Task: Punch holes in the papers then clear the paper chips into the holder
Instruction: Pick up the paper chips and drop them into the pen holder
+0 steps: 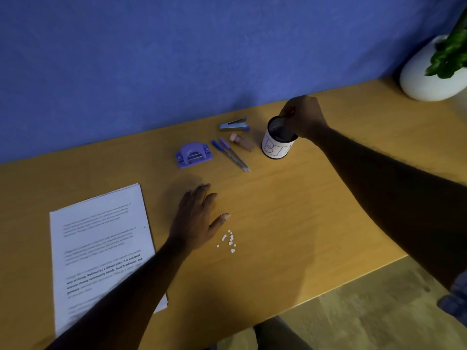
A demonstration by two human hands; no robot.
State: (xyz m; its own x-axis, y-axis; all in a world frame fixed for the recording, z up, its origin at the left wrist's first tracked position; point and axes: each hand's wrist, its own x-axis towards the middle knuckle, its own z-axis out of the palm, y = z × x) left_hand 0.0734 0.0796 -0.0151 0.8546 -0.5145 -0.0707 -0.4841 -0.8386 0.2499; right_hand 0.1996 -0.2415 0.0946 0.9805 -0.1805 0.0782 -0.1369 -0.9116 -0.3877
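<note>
Papers [101,238] lie in a neat stack at the lower left of the frame, printed side up, on the wooden worktop [290,210]. The left forearm crosses the stack's lower corner. Just right of the stack we see the left hand [194,218] resting palm down on the worktop, its grip spread, the fingers straight and the thumb pointing to the right. Above it, near the centre of the frame, stands a purple hole punch [193,155]. The paper chips [228,239] lie in a small white cluster just below the thumb, not touching it. Right of the punch lie two pens [231,154] side by side, with a stapler [235,124] above them and a small bottle [241,141] lying beside them. Further right stands the holder [276,145], a dark mesh cup with a white label. The right hand [303,117] hangs over its mouth with the fingers bunched downward at the rim. We cannot tell if this grip pinches anything. A white plant pot [429,74] stands at the upper right.
</note>
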